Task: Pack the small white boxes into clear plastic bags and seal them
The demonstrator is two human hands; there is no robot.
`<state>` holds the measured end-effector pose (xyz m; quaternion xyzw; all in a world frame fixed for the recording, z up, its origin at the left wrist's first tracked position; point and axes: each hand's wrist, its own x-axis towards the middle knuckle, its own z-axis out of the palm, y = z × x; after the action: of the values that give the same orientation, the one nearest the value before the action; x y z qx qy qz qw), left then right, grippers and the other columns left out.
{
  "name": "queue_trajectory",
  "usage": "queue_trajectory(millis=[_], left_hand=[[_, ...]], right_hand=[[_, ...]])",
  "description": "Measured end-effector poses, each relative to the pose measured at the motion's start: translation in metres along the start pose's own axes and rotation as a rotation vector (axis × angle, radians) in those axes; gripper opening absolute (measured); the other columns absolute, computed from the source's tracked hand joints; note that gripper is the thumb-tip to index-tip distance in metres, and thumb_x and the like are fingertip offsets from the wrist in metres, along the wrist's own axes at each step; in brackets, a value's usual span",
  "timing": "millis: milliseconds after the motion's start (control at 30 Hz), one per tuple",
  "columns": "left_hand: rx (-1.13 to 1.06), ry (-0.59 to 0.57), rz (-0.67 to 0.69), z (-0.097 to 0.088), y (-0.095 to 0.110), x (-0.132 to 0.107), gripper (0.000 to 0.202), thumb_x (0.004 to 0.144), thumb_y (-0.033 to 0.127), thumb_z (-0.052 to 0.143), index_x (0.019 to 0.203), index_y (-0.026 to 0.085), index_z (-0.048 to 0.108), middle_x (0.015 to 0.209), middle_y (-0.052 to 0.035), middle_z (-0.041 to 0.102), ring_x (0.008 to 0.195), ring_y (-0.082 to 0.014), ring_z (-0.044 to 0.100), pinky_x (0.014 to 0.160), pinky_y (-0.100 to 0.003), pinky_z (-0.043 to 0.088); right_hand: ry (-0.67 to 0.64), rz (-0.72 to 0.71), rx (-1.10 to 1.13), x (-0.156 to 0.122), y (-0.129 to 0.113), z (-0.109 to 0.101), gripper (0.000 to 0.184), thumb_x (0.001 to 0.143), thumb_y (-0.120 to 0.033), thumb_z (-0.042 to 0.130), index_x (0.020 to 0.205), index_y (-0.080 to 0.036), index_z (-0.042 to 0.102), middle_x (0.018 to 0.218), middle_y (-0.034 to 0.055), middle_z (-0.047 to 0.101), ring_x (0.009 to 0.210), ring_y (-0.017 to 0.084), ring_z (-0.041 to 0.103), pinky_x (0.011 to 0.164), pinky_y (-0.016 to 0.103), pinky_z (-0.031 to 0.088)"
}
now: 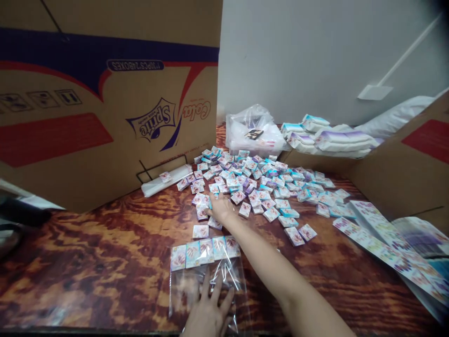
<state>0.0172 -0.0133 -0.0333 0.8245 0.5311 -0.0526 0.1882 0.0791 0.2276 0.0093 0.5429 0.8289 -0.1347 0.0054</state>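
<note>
Flat on a clear plastic bag [185, 290] lies my left hand [210, 309], its fingers spread apart. A row of several small printed boxes [192, 254] fills the far end of this bag, in white, pink and light blue. My right hand [221, 208] is stretched out to the near left side of a loose pile of similar boxes [250, 180]. Its fingers are curled against a small box [202, 201] there; the fingertips are partly hidden. One single box [200, 231] rests between the bag and the pile.
A large cardboard carton [105, 117] stands at the left, another [417, 154] at the right. Flat clear bags [164, 181] lie by the left carton. Behind the pile are a plastic-wrapped bundle [252, 131] and stacked packs [343, 139]. Printed sheets [389, 248] lie at right.
</note>
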Motion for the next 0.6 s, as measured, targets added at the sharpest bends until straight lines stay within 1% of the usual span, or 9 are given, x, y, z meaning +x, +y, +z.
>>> queue_trajectory(millis=[100,167,233,300,333,400,467,533,600], left_hand=[[-0.003,0.038,-0.013,-0.007,0.004,-0.001,0.053,0.085,0.031,0.050,0.136,0.038,0.037,0.137,-0.0115,0.046,0.121,-0.0384,0.045,0.094,-0.064,0.034],[0.013,0.065,-0.023,-0.009,0.006,-0.002,0.051,0.086,0.032,0.050,0.136,0.037,0.038,0.134,-0.0112,0.050,0.120,-0.0373,0.046,0.094,-0.062,0.035],[0.041,0.111,-0.014,-0.008,0.006,-0.003,0.049,0.086,0.033,0.050,0.134,0.035,0.042,0.135,-0.0114,0.048,0.121,-0.0374,0.044,0.094,-0.060,0.037],[0.070,0.184,0.007,-0.007,0.004,-0.005,0.045,0.088,0.034,0.048,0.132,0.033,0.045,0.139,-0.0114,0.044,0.124,-0.0385,0.040,0.094,-0.059,0.037],[0.082,0.222,0.019,-0.005,0.003,-0.006,0.043,0.088,0.034,0.046,0.132,0.032,0.046,0.140,-0.0114,0.043,0.126,-0.0391,0.038,0.094,-0.059,0.037],[0.096,0.288,0.048,-0.003,0.000,-0.007,0.042,0.089,0.035,0.045,0.131,0.031,0.048,0.139,-0.0116,0.044,0.128,-0.0399,0.034,0.094,-0.059,0.037],[0.101,0.332,0.076,-0.001,-0.003,-0.007,0.042,0.088,0.036,0.046,0.129,0.028,0.050,0.138,-0.0121,0.044,0.129,-0.0396,0.032,0.095,-0.057,0.037],[0.107,0.352,0.101,0.000,-0.005,-0.007,0.042,0.088,0.037,0.046,0.129,0.025,0.050,0.138,-0.0127,0.045,0.129,-0.0378,0.034,0.097,-0.055,0.037],[0.122,0.349,0.116,-0.001,-0.006,-0.006,0.042,0.089,0.036,0.046,0.128,0.024,0.051,0.136,-0.0133,0.047,0.128,-0.0372,0.035,0.097,-0.055,0.036]], right_hand=[[-0.006,-0.004,0.003,-0.005,0.010,-0.007,0.057,0.082,-0.035,0.056,0.133,-0.022,0.035,0.116,0.0163,0.051,0.099,0.028,0.057,0.079,0.038,0.046],[0.018,-0.022,0.024,-0.025,0.030,-0.020,0.058,0.083,-0.029,0.054,0.136,-0.021,0.032,0.116,0.0150,0.051,0.101,0.026,0.056,0.084,0.037,0.044],[0.069,-0.120,0.109,-0.062,0.054,-0.036,0.060,0.084,-0.027,0.052,0.139,-0.020,0.030,0.121,0.0140,0.049,0.107,0.025,0.053,0.089,0.036,0.042],[0.100,-0.268,0.245,-0.114,0.078,-0.046,0.060,0.083,-0.026,0.052,0.139,-0.020,0.030,0.126,0.0119,0.047,0.111,0.023,0.049,0.093,0.035,0.040],[0.077,-0.308,0.299,-0.142,0.089,-0.048,0.060,0.083,-0.025,0.051,0.139,-0.022,0.031,0.127,0.0103,0.047,0.112,0.022,0.049,0.095,0.034,0.039],[-0.026,-0.321,0.342,-0.196,0.105,-0.039,0.060,0.081,-0.023,0.053,0.138,-0.024,0.033,0.128,0.0083,0.048,0.113,0.021,0.049,0.095,0.032,0.040],[-0.093,-0.256,0.331,-0.240,0.114,-0.017,0.063,0.079,-0.021,0.054,0.139,-0.024,0.034,0.130,0.0091,0.047,0.115,0.021,0.049,0.095,0.031,0.041],[-0.094,-0.152,0.290,-0.266,0.119,0.010,0.065,0.079,-0.020,0.054,0.140,-0.024,0.033,0.128,0.0110,0.046,0.113,0.022,0.050,0.094,0.032,0.042],[-0.067,-0.061,0.246,-0.280,0.122,0.031,0.067,0.079,-0.023,0.055,0.141,-0.024,0.031,0.126,0.0120,0.046,0.112,0.024,0.050,0.094,0.034,0.043]])
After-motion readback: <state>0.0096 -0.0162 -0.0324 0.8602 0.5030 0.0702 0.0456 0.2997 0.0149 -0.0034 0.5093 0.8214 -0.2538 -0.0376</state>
